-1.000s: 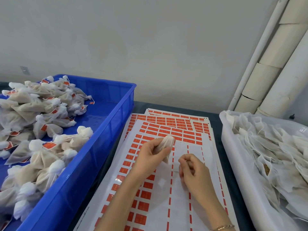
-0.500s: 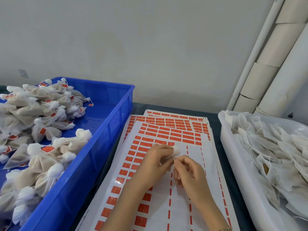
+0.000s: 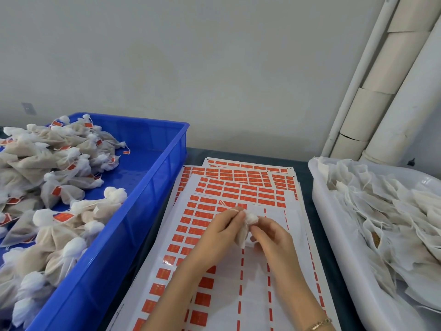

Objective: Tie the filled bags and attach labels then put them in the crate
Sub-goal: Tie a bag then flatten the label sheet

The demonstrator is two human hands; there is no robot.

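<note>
A small white mesh bag (image 3: 248, 223) is held between both hands over the label sheets. My left hand (image 3: 222, 231) grips its body, with fingertips near the gathered top. My right hand (image 3: 272, 237) pinches the bag at its neck from the right. Sheets of orange labels (image 3: 238, 189) lie stacked on the dark table under the hands. The blue crate (image 3: 152, 177) at the left holds several tied bags with orange labels (image 3: 59, 187).
A white tub (image 3: 334, 225) at the right holds several untied mesh bags with loose strings. Cardboard tubes and a white pipe (image 3: 381, 75) lean against the wall at the back right. A grey wall runs behind the table.
My right hand moved from the label sheet up to the bag and now pinches it. The bag turned so its gathered top points up and right. The left hand stayed on it.
</note>
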